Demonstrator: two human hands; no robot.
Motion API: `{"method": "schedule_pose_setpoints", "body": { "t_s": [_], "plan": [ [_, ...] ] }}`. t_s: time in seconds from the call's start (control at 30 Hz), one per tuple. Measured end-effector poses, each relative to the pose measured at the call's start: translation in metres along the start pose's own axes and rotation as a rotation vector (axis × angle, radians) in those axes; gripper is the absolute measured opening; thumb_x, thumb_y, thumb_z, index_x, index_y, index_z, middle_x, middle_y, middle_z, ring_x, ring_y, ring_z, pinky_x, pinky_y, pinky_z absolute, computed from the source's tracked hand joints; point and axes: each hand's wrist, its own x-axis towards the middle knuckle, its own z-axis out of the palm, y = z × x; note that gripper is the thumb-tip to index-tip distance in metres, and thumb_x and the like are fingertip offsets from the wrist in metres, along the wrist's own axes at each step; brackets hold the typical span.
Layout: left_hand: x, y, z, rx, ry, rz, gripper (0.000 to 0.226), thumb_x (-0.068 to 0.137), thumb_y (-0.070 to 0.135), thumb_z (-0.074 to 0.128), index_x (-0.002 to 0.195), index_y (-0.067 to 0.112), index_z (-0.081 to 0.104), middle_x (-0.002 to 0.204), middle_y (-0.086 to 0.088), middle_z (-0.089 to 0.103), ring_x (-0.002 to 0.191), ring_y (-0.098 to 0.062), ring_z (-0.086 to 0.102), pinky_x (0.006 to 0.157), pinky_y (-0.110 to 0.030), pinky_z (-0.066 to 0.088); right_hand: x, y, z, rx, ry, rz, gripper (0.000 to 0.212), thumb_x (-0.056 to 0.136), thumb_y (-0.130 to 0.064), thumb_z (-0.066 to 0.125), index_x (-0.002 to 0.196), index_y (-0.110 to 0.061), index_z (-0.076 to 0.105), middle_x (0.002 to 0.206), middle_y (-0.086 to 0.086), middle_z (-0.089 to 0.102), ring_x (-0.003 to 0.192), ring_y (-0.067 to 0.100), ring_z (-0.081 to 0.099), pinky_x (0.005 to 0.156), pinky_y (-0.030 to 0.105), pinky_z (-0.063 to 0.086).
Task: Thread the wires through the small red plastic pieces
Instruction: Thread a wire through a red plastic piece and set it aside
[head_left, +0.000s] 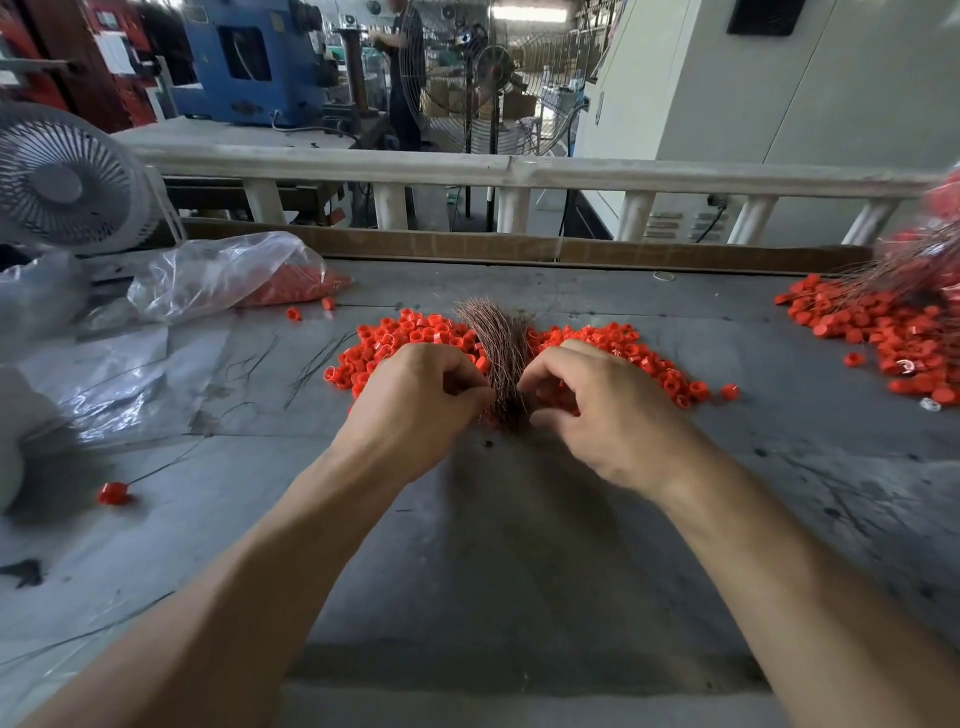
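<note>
Your left hand (423, 400) and right hand (587, 410) pinch at the wire bundle (501, 353) lying on the red caps (405, 338), so next pull one wire free and poke it through a cap.

- Setting: factory workshop floor.
- Large blue metal machine (249, 62) at rear; tall pale grey equipment cabinet (779, 104) on the right.
- Wire-caged pedestal fans (493, 78) stand mid-floor.
- Scuffed grey worktable (519, 545) carries heaps of small red plastic rings (415, 332).
</note>
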Motion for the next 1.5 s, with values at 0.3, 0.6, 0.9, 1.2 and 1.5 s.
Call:
{"method": "schedule_pose_setpoints", "body": {
  "t_s": [0.3, 0.6, 0.9, 1.2, 1.5],
  "plan": [
    [-0.002, 0.003, 0.002, -0.037, -0.067, 0.014, 0.003, 0.086, 0.022, 0.079, 0.087, 0.024, 0.078, 0.076, 0.011, 0.071, 0.071, -0.002, 0.064, 0.062, -0.018, 0.048, 0.001, -0.005, 0.003, 0.019, 0.069, -0.124, 0.007, 0.089, -0.023, 0.076, 0.095, -0.026, 0.073, 0.094, -0.010, 0.061, 0.094, 0.012, 0.058, 0.081, 0.042, 0.051],
    [-0.002, 0.001, 0.005, -0.072, -0.087, 0.019, 0.007, 0.087, 0.022, 0.078, 0.083, 0.028, 0.076, 0.070, 0.014, 0.070, 0.066, 0.005, 0.064, 0.056, -0.009, 0.045, -0.002, -0.015, -0.005, 0.745, 0.356, -0.096, 0.002, 0.099, -0.020, 0.063, 0.099, -0.018, 0.062, 0.094, 0.002, 0.076, 0.091, 0.019, 0.074, 0.064, 0.032, 0.060],
    [-0.004, 0.003, 0.006, -0.066, -0.061, 0.014, 0.005, 0.089, 0.024, 0.077, 0.085, 0.027, 0.076, 0.075, 0.012, 0.072, 0.068, -0.001, 0.066, 0.064, -0.022, 0.054, -0.002, -0.022, -0.022, 1.195, 0.629, 0.118, 0.009, 0.104, -0.012, 0.055, 0.098, -0.015, 0.062, 0.070, 0.005, 0.064, 0.050, 0.023, 0.065, 0.039, 0.024, 0.046],
    [0.005, -0.006, -0.014, 0.024, 0.090, -0.065, 0.018, 0.087, 0.022, 0.077, 0.072, 0.030, 0.071, 0.064, 0.017, 0.064, 0.058, 0.009, 0.057, 0.049, -0.008, 0.038, 0.003, -0.007, -0.036, 1.487, 0.677, 0.402, 0.012, 0.103, -0.012, 0.054, 0.097, -0.015, 0.065, 0.066, 0.000, 0.060, 0.044, 0.011, 0.046, 0.036, 0.019, 0.027],
    [0.008, -0.016, -0.022, 0.129, -0.042, -0.131, 0.023, 0.080, 0.019, 0.083, 0.068, 0.033, 0.069, 0.069, 0.015, 0.065, 0.057, 0.002, 0.055, 0.052, -0.020, 0.037, 0.005, -0.004, -0.019, 1.319, 0.386, 0.602, 0.015, 0.101, -0.002, 0.053, 0.105, -0.009, 0.065, 0.073, 0.005, 0.073, 0.050, 0.010, 0.059, 0.037, 0.018, 0.035]
  ]
}}
